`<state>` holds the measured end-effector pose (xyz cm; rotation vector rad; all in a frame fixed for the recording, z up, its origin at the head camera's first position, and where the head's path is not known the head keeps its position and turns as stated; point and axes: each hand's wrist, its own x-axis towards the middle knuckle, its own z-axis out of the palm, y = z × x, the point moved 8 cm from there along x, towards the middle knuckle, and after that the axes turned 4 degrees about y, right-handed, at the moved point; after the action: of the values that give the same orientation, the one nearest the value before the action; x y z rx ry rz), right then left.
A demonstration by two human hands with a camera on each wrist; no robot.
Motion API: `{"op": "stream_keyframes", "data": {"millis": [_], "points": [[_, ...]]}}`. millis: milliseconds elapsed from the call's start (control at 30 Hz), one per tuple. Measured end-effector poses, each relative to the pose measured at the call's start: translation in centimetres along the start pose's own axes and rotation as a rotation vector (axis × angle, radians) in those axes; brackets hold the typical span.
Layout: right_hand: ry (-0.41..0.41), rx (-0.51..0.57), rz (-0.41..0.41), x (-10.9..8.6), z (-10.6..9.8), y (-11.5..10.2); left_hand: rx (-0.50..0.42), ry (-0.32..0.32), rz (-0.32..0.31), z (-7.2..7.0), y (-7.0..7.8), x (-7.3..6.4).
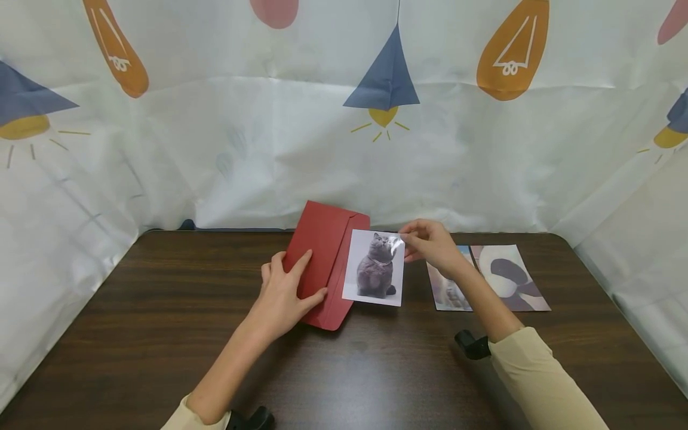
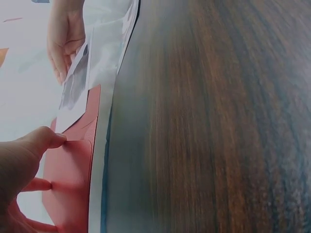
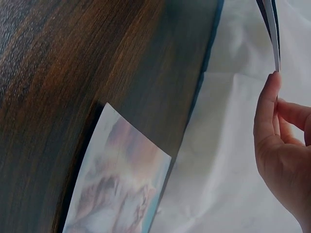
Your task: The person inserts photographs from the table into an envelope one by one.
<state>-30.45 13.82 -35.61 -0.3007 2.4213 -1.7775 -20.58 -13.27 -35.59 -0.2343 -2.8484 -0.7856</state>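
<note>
A red envelope (image 1: 320,239) stands tilted near the back of the table, its flap side facing right. My left hand (image 1: 282,295) holds it from the left, with thumb and index finger spread on its face; whether other fingers reach behind it is hidden. In the left wrist view, the thumb touches the fold by the flap of the envelope (image 2: 73,165). My right hand (image 1: 432,245) pinches the upper right corner of a photo (image 1: 373,269) of a grey sitting cat. The photo's left edge overlaps the envelope's flap side. Edge-on, the photo (image 3: 272,29) shows in the right wrist view.
Two more photos lie on the dark wooden table (image 1: 161,310) at the right: one pastel-coloured (image 1: 451,292), partly behind the right forearm, and one with white and dark shapes (image 1: 507,278). A white curtain (image 1: 236,149) with printed lamps hangs behind the table.
</note>
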Motion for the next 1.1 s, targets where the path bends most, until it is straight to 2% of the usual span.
{"op": "stream_keyframes", "data": {"millis": [400, 1100], "points": [[0.009, 0.004, 0.011, -0.01, 0.09, 0.06, -0.023, 0.004, 0.003, 0.27, 0.47, 0.19], [0.089, 0.073, 0.007, -0.37, 0.72, -0.35, -0.036, 0.004, -0.032, 0.80, 0.17, 0.22]]}}
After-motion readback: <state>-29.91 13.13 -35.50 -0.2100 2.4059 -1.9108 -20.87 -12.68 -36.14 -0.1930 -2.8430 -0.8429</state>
